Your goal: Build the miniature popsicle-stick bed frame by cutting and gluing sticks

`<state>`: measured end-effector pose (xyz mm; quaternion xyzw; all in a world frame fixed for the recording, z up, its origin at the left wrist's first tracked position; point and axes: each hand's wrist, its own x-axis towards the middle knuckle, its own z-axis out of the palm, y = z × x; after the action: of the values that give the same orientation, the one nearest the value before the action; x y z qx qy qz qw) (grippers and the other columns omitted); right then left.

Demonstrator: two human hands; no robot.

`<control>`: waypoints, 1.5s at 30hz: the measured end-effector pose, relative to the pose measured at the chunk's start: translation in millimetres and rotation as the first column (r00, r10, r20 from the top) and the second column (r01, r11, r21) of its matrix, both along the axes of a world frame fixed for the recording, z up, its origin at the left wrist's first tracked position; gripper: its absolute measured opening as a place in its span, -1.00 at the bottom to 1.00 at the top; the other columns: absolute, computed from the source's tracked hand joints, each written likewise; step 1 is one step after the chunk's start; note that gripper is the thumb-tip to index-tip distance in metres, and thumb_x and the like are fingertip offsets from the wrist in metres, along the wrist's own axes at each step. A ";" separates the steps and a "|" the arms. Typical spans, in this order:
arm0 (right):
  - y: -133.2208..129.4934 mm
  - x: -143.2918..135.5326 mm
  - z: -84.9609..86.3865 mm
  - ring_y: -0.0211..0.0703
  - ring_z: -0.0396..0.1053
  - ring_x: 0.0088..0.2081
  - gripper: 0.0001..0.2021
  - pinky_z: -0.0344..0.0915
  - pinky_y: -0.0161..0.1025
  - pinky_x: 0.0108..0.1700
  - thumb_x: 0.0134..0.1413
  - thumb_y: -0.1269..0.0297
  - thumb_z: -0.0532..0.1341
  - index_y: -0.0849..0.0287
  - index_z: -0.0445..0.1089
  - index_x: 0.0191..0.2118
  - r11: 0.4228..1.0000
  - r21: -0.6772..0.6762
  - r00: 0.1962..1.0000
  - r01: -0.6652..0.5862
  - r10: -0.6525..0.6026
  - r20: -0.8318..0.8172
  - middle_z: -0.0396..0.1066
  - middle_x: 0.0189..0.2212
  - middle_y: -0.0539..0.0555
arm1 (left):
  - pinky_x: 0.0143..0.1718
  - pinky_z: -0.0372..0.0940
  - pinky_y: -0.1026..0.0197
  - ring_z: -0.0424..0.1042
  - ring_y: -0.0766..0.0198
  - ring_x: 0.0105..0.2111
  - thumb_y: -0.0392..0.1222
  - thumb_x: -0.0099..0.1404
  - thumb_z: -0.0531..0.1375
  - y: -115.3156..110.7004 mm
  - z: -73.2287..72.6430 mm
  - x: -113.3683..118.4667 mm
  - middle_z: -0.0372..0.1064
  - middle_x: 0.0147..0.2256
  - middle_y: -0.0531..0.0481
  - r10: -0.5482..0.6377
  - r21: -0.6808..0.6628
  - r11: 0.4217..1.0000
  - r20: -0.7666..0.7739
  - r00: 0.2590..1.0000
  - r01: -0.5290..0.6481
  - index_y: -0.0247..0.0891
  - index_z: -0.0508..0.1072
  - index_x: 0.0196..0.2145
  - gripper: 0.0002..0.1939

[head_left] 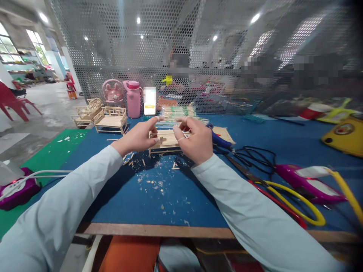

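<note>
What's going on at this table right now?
A person's left hand and right hand are at either side of a small stick-built piece on the blue table; whether the fingers pinch anything is unclear. Stick-built benches stand to the left, a bundle of sticks lies behind, scraps in front. Scissors lie to the right.

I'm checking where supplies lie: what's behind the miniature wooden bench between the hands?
Behind the miniature wooden bench lie thin sticks in green-printed wrappers, with a perforated screen beyond. Whatever the left hand and right hand cover is hidden.
</note>
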<state>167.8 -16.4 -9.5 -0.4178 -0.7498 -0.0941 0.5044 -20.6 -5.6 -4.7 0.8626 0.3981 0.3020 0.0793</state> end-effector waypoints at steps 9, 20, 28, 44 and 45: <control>15.6 -6.7 20.6 -0.19 0.37 -0.35 -0.58 0.27 -0.20 -0.23 -0.13 0.44 0.21 0.14 0.24 -0.06 0.801 -0.463 0.899 -0.379 0.437 0.019 0.41 -0.43 -0.02 | -0.39 0.20 0.26 0.36 0.29 -0.40 -0.32 0.08 0.16 -1.3 4.3 2.6 0.43 -0.32 -0.05 0.035 -0.044 0.998 0.000 0.999 -0.035 -0.33 0.10 0.17 -0.32; 28.3 -15.0 11.7 -0.24 0.37 -0.44 -0.59 0.28 -0.24 -0.36 -0.20 0.44 0.26 0.09 0.08 -0.21 0.676 -0.532 0.856 -0.510 0.463 -0.231 0.33 -0.53 -0.12 | -0.35 0.22 0.26 0.39 0.26 -0.36 -0.36 0.09 0.15 -3.0 3.4 3.2 0.43 -0.33 -0.08 0.019 -0.036 0.999 -0.003 1.000 -0.019 -0.37 -0.14 0.26 -0.17; 31.3 -16.0 8.8 -0.26 0.31 -0.45 -0.70 0.22 -0.25 -0.37 -0.18 0.43 0.24 0.10 0.08 -0.34 0.728 -0.510 0.881 -0.458 0.447 -0.152 0.30 -0.52 -0.11 | -0.36 0.21 0.25 0.38 0.28 -0.40 -0.33 0.12 0.15 -2.5 4.2 3.4 0.42 -0.34 -0.06 0.017 -0.034 0.999 -0.043 0.999 -0.018 -0.34 -0.20 0.27 -0.15; 29.8 -15.4 8.2 -0.23 0.36 -0.40 -0.69 0.27 -0.25 -0.32 -0.18 0.44 0.23 0.13 0.18 -0.24 0.769 -0.498 0.896 -0.400 0.443 -0.036 0.35 -0.46 -0.05 | -0.37 0.19 0.28 0.40 0.27 -0.36 -0.35 0.12 0.14 -2.7 3.9 3.2 0.44 -0.30 -0.10 0.014 -0.023 1.000 -0.059 0.998 -0.016 -0.37 -0.17 0.26 -0.18; 30.2 -15.6 8.4 -0.23 0.36 -0.40 -0.69 0.27 -0.25 -0.34 -0.18 0.44 0.23 0.13 0.18 -0.24 0.769 -0.505 0.899 -0.392 0.437 -0.033 0.35 -0.46 -0.05 | -0.37 0.19 0.28 0.40 0.26 -0.36 -0.36 0.11 0.14 -2.6 3.6 3.3 0.45 -0.30 -0.11 0.014 -0.019 1.000 -0.061 0.998 -0.015 -0.37 -0.17 0.26 -0.18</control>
<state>152.2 13.8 -1.1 -0.3535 -0.8428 0.1989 0.3539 -17.3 -8.2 -1.1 0.8677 0.4095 0.2721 0.0732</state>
